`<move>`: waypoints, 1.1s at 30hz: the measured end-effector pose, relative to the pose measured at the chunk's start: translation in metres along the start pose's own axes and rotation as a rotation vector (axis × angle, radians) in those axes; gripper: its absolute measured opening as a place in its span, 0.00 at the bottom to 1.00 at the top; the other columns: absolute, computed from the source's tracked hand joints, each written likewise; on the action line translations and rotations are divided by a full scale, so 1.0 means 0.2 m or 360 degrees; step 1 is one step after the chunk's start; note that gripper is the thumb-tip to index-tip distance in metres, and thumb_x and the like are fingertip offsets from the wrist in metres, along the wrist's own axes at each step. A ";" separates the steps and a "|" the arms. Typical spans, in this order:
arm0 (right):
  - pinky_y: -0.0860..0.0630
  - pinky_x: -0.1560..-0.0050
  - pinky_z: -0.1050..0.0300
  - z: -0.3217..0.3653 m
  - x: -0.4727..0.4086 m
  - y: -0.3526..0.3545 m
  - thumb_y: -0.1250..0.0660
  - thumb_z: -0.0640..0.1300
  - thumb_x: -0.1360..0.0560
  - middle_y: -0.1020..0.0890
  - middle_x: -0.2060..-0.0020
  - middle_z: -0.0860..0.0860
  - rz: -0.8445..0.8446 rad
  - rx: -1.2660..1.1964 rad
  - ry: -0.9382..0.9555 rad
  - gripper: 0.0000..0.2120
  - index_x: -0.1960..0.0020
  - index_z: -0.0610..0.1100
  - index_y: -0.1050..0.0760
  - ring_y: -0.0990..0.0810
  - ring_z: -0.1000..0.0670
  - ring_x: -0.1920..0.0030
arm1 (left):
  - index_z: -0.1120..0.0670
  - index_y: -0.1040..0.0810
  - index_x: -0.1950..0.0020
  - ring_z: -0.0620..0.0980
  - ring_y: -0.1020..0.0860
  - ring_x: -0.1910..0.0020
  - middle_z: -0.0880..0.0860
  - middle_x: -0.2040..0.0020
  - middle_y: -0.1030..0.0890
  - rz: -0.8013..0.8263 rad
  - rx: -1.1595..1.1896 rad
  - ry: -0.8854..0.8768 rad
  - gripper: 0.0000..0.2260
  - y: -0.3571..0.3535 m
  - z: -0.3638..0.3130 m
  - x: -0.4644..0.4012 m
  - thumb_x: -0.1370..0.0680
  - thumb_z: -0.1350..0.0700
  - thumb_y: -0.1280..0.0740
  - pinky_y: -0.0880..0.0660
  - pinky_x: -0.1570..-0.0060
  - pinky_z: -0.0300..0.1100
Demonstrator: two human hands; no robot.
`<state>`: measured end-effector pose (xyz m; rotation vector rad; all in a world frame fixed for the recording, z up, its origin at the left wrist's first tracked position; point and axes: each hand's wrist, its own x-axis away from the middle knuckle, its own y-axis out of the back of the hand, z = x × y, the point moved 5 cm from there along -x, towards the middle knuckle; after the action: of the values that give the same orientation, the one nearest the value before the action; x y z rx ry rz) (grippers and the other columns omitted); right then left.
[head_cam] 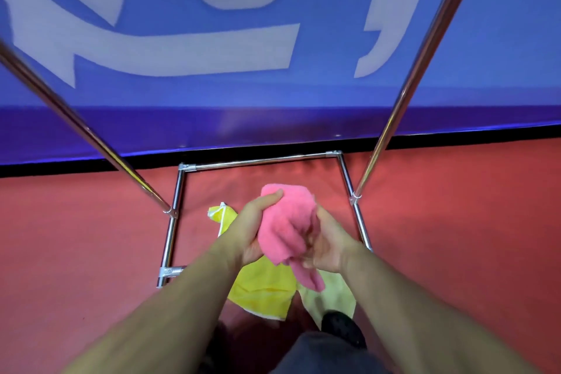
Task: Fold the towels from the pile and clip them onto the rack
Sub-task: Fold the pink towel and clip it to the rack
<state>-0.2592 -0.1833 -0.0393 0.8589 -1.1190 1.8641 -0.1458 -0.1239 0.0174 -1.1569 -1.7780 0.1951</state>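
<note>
Head view, centre of frame: left hand [258, 225] and right hand [326, 244] both clutch a bunched pink towel [285, 222] above yellow towels [261, 288] on the red floor [91, 237]. Loose bunching risks a crooked fold; its hanging tail could slip free.

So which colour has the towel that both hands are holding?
Pink, seen in the head view.

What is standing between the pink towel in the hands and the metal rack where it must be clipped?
Nothing visible blocks it. Both the left hand and right hand grip the pink towel inside the rack frame. The yellow towels lie below on the floor. The top bar is out of view.
</note>
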 end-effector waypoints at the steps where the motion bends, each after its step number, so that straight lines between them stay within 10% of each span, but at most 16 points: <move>1: 0.19 0.65 0.53 0.04 0.05 -0.05 0.35 0.64 0.22 0.17 0.58 0.45 0.0020 -0.0044 0.0123 0.26 0.42 0.42 0.19 0.18 0.45 0.60 | 0.67 0.28 0.29 0.64 0.20 0.42 0.72 0.35 0.23 0.0021 0.0017 -0.0045 0.26 -0.02 -0.04 0.04 0.22 0.52 0.33 0.21 0.42 0.56; 4: 0.23 0.73 0.61 0.16 0.22 -0.17 0.35 0.42 0.18 0.19 0.65 0.48 -0.0048 -0.0140 0.0509 0.06 0.51 0.43 0.21 0.20 0.51 0.69 | 0.67 0.29 0.28 0.64 0.19 0.46 0.73 0.38 0.23 0.0034 -0.0015 -0.0218 0.24 -0.07 -0.16 0.17 0.21 0.55 0.35 0.18 0.48 0.57; 6: 0.28 0.76 0.61 0.24 0.34 -0.21 0.34 0.34 0.21 0.23 0.70 0.47 -0.0144 0.0017 0.0797 0.10 0.59 0.44 0.20 0.26 0.53 0.74 | 0.66 0.28 0.29 0.65 0.21 0.43 0.73 0.36 0.23 0.0040 -0.0045 -0.0340 0.23 -0.09 -0.23 0.29 0.20 0.55 0.34 0.23 0.40 0.59; 9: 0.24 0.64 0.53 0.40 0.58 -0.24 0.27 0.39 0.27 0.18 0.65 0.47 -0.0567 0.0555 0.1296 0.04 0.60 0.44 0.15 0.22 0.50 0.67 | 0.66 0.26 0.32 0.63 0.21 0.41 0.69 0.38 0.21 -0.0053 -0.0167 -0.0666 0.25 -0.07 -0.36 0.46 0.25 0.55 0.27 0.22 0.39 0.57; 13: 0.24 0.53 0.66 0.56 0.99 -0.40 0.26 0.41 0.24 0.15 0.53 0.46 -0.0636 0.0693 0.1794 0.06 0.48 0.43 0.17 0.18 0.49 0.52 | 0.63 0.19 0.45 0.57 0.20 0.47 0.61 0.50 0.16 -0.0265 -0.0493 -0.0992 0.14 -0.09 -0.49 0.72 0.26 0.58 0.24 0.22 0.50 0.45; 16: 0.16 0.62 0.52 0.58 1.20 -0.58 0.22 0.45 0.28 0.15 0.51 0.43 -0.0343 0.0587 0.1826 0.11 0.48 0.54 0.19 0.16 0.44 0.58 | 0.63 0.18 0.48 0.57 0.19 0.48 0.60 0.49 0.15 -0.0147 -0.0448 -0.0848 0.15 -0.15 -0.48 0.87 0.27 0.53 0.23 0.21 0.46 0.46; 22: 0.20 0.44 0.46 0.59 1.53 -0.84 0.20 0.44 0.35 0.20 0.48 0.40 0.0088 0.0331 0.1877 0.19 0.46 0.56 0.17 0.20 0.48 0.54 | 0.66 0.18 0.38 0.58 0.18 0.43 0.64 0.40 0.16 0.0091 -0.0769 -0.0387 0.28 -0.28 -0.32 1.11 0.28 0.46 0.21 0.22 0.37 0.50; 28: 0.22 0.66 0.64 0.52 1.74 -0.96 0.31 0.31 0.23 0.21 0.55 0.47 0.0442 0.0508 0.1662 0.24 0.29 0.43 0.27 0.20 0.57 0.68 | 0.64 0.20 0.34 0.60 0.21 0.35 0.65 0.36 0.19 0.0253 -0.0578 -0.0628 0.23 -0.48 -0.30 1.27 0.25 0.53 0.25 0.29 0.28 0.55; 33: 0.22 0.38 0.54 0.49 1.81 -0.97 0.32 0.46 0.19 0.15 0.44 0.49 0.0530 0.0893 0.1479 0.25 0.25 0.54 0.37 0.15 0.51 0.45 | 0.60 0.21 0.32 0.61 0.22 0.32 0.64 0.35 0.19 0.0260 -0.0305 -0.0713 0.17 -0.60 -0.37 1.34 0.18 0.54 0.33 0.30 0.27 0.57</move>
<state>-0.2435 -0.1125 0.3766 -0.0092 -0.1518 2.4895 -0.1832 -0.0069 0.2930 -1.4843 -2.1256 0.4150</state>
